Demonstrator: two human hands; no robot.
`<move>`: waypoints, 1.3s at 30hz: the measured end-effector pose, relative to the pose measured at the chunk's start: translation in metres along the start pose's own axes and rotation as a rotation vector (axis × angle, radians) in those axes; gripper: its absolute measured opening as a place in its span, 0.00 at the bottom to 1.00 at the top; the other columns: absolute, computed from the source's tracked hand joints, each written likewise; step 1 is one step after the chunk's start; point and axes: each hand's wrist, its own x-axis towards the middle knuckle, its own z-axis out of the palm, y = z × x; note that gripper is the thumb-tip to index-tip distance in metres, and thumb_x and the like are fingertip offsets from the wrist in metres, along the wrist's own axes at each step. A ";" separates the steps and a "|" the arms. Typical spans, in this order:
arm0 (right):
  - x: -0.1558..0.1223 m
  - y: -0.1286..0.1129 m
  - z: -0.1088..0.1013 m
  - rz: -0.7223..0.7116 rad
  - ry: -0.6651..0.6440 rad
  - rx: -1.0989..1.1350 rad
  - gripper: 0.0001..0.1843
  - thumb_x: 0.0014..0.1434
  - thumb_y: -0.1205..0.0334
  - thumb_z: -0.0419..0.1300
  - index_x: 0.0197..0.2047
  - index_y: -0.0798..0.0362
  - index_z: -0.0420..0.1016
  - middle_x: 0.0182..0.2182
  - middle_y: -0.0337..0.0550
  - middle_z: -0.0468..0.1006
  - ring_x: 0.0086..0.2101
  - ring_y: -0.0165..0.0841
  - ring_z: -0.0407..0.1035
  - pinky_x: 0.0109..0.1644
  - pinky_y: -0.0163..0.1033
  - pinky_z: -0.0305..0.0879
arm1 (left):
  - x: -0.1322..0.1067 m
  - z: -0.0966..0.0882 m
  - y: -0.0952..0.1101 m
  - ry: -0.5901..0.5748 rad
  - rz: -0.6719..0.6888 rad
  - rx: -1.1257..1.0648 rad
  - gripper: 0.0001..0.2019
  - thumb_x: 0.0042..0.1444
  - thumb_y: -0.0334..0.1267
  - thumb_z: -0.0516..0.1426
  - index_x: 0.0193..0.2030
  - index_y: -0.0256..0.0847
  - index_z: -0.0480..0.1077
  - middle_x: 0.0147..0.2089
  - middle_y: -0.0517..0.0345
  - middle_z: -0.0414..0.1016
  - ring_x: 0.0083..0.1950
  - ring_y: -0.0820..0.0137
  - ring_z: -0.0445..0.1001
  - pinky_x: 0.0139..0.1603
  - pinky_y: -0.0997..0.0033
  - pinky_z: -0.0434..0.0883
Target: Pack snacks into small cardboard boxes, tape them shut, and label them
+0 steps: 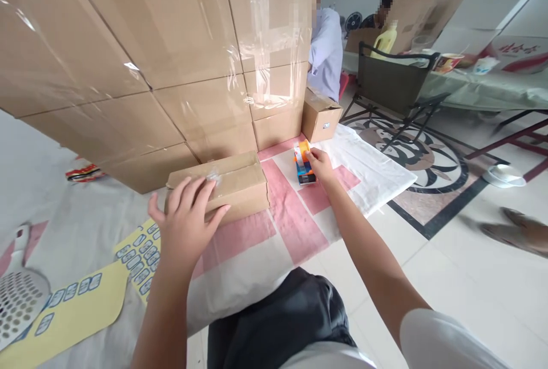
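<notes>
At the middle of the checked cloth (295, 215), the left hand (188, 223) lay flat and spread on a long sealed cardboard box (231, 183), gripping nothing. The right hand (321, 166), at two o'clock from it, curled its fingers on an orange-and-blue tape dispenser (303, 166). The box looked light and stiff with a slick taped top, best gripped by its short ends. The dispenser was hard plastic, best held by its body. Taped cartons (171, 72) stood stacked at twelve o'clock.
</notes>
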 end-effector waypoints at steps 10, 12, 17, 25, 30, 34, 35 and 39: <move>-0.030 -0.038 0.012 -0.247 0.029 0.154 0.31 0.62 0.34 0.59 0.24 0.51 0.60 0.22 0.35 0.59 0.25 0.28 0.54 0.29 0.36 0.53 | -0.019 0.030 0.096 0.239 0.099 -0.424 0.10 0.59 0.32 0.62 0.48 0.45 0.76 0.36 0.57 0.81 0.37 0.68 0.79 0.46 0.65 0.69; -0.037 -0.042 0.013 -0.293 0.007 0.159 0.29 0.64 0.36 0.58 0.24 0.51 0.61 0.22 0.35 0.61 0.24 0.27 0.55 0.29 0.36 0.53 | -0.008 0.045 0.124 -0.075 -0.101 -0.713 0.16 0.62 0.38 0.61 0.56 0.45 0.74 0.32 0.61 0.78 0.30 0.72 0.74 0.37 0.70 0.67; -0.045 -0.045 0.013 -0.410 -0.032 0.137 0.26 0.67 0.43 0.59 0.25 0.52 0.65 0.23 0.37 0.66 0.25 0.29 0.59 0.31 0.38 0.57 | 0.034 0.084 0.147 -0.490 -0.609 -1.276 0.22 0.58 0.48 0.63 0.55 0.37 0.75 0.21 0.66 0.65 0.23 0.72 0.66 0.27 0.72 0.63; -0.042 -0.045 0.013 -0.644 -0.042 -0.082 0.21 0.71 0.52 0.56 0.27 0.51 0.69 0.25 0.39 0.68 0.28 0.31 0.63 0.34 0.40 0.58 | 0.035 0.088 0.139 -0.421 -0.715 -1.387 0.15 0.58 0.50 0.63 0.34 0.37 0.78 0.20 0.65 0.61 0.22 0.77 0.58 0.24 0.73 0.56; -0.040 -0.044 0.014 -0.591 0.045 -0.124 0.24 0.72 0.48 0.54 0.25 0.51 0.63 0.24 0.38 0.64 0.27 0.31 0.60 0.33 0.40 0.56 | 0.035 0.085 0.139 -0.300 -0.700 -1.370 0.10 0.54 0.45 0.67 0.34 0.40 0.81 0.34 0.56 0.75 0.40 0.70 0.72 0.39 0.72 0.67; -0.042 -0.046 0.017 -0.540 0.116 -0.136 0.25 0.72 0.46 0.53 0.25 0.51 0.60 0.23 0.36 0.62 0.25 0.29 0.58 0.32 0.39 0.54 | 0.033 0.087 0.137 -0.350 -0.691 -1.467 0.14 0.54 0.48 0.66 0.41 0.40 0.81 0.45 0.49 0.81 0.46 0.63 0.79 0.46 0.67 0.74; -0.042 -0.046 0.018 -0.526 0.127 -0.140 0.26 0.71 0.45 0.53 0.25 0.51 0.59 0.23 0.36 0.62 0.25 0.29 0.57 0.32 0.39 0.54 | 0.031 0.087 0.138 -0.381 -0.697 -1.494 0.16 0.55 0.49 0.66 0.42 0.39 0.81 0.43 0.49 0.81 0.43 0.64 0.80 0.44 0.66 0.75; -0.038 -0.044 0.018 -0.416 0.190 -0.111 0.29 0.70 0.39 0.54 0.25 0.51 0.58 0.21 0.35 0.61 0.25 0.28 0.56 0.31 0.38 0.54 | 0.020 0.084 0.144 -0.517 -0.717 -1.555 0.17 0.53 0.48 0.66 0.42 0.36 0.80 0.34 0.50 0.81 0.31 0.68 0.78 0.35 0.68 0.76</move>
